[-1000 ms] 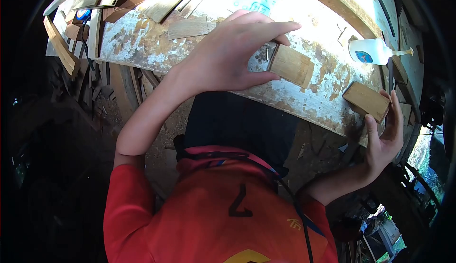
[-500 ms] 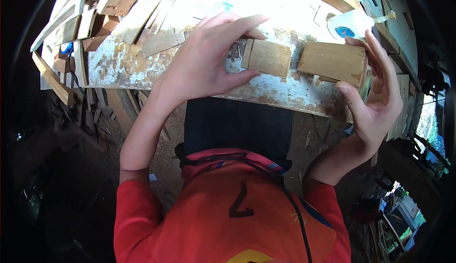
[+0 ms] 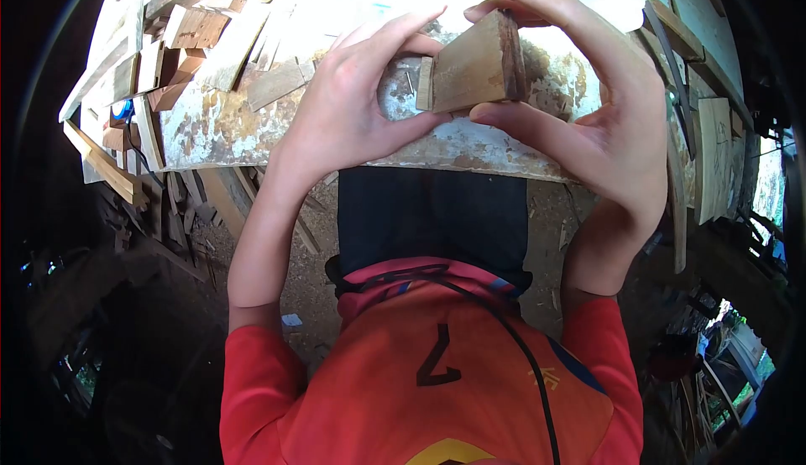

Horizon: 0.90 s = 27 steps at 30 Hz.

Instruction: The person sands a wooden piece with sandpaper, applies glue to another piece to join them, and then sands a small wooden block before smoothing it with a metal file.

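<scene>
My left hand (image 3: 348, 100) is curled around a small wooden piece (image 3: 426, 85), its thumb along the near side and its fingers at the far side. Most of that piece is hidden by a wooden block (image 3: 474, 62), which sits tilted against or over it with a dark end face toward the right. My right hand (image 3: 600, 87) grips the block between the thumb at the near edge and the fingers at the far edge. A thin nail-like sliver (image 3: 410, 81) lies on the worn workbench (image 3: 218, 133) beside the left palm.
A white bottle (image 3: 617, 3) with a narrow nozzle lies beyond my right hand. Wood offcuts (image 3: 195, 28) are piled at the bench's far left, with a flat wooden strip (image 3: 273, 85) nearer my left hand. A long wooden slat (image 3: 676, 180) stands out past the right side.
My right hand has brought the block leftward from beside the small piece and tilted it up against or over that piece. The left hand stays around the small piece.
</scene>
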Each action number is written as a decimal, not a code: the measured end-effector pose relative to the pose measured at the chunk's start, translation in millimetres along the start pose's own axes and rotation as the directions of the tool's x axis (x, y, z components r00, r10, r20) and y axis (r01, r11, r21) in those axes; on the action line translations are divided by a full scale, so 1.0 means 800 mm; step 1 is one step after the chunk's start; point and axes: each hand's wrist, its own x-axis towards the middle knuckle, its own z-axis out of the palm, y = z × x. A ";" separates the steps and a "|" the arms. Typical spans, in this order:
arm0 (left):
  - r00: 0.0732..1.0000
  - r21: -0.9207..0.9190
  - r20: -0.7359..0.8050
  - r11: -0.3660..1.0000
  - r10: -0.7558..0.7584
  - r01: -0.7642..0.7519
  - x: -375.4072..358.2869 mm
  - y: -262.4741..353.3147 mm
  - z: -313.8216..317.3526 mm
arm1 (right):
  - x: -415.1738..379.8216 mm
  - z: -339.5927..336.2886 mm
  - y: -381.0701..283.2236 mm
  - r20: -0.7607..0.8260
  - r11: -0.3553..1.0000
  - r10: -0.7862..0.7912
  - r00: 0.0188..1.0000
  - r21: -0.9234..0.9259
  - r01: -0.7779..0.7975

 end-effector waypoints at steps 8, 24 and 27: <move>0.999 0.002 -0.006 0.999 0.044 -0.044 0.002 0.000 -0.001 | -0.002 0.003 0.012 0.047 0.995 0.026 0.999 0.099 -0.031; 1.000 -0.050 -0.007 0.998 0.027 -0.027 0.001 -0.001 -0.003 | -0.023 0.014 0.025 0.145 0.984 0.160 0.976 -0.099 -0.147; 0.999 -0.041 -0.016 0.998 0.044 -0.044 0.001 -0.001 -0.003 | -0.047 0.021 0.043 0.068 0.988 0.143 0.987 -0.068 -0.139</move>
